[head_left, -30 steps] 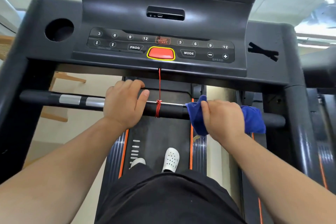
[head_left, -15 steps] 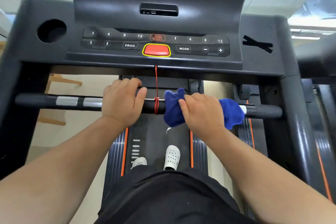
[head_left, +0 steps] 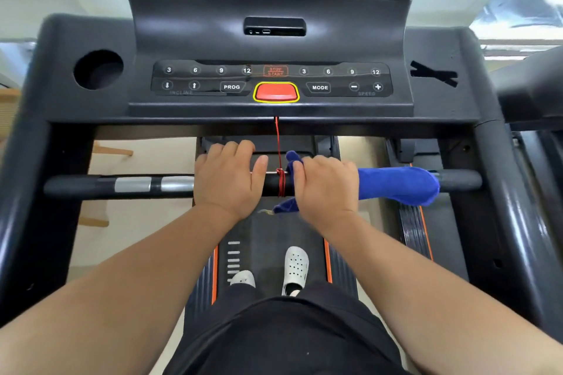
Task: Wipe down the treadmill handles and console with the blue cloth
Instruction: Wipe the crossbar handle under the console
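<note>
A black handlebar [head_left: 91, 187] with silver sensor bands runs across the treadmill below the console [head_left: 274, 82]. My left hand [head_left: 227, 181] grips the bar just left of its middle. My right hand [head_left: 326, 187] grips the blue cloth [head_left: 396, 184], wrapped over the bar right of the middle. The cloth trails to the right along the bar, and a corner sticks out on the left of my fingers. A red safety cord [head_left: 279, 179] is knotted round the bar between my two hands.
The console has a red stop button [head_left: 275, 92], a cup hole [head_left: 98, 69] at the left and black tape [head_left: 434, 74] at the right. Side rails [head_left: 499, 192] flank the bar. My white shoes [head_left: 295, 268] stand on the belt below.
My right hand has slid the blue cloth leftward along the bar, up to the red cord. My left hand has kept its grip in the same place.
</note>
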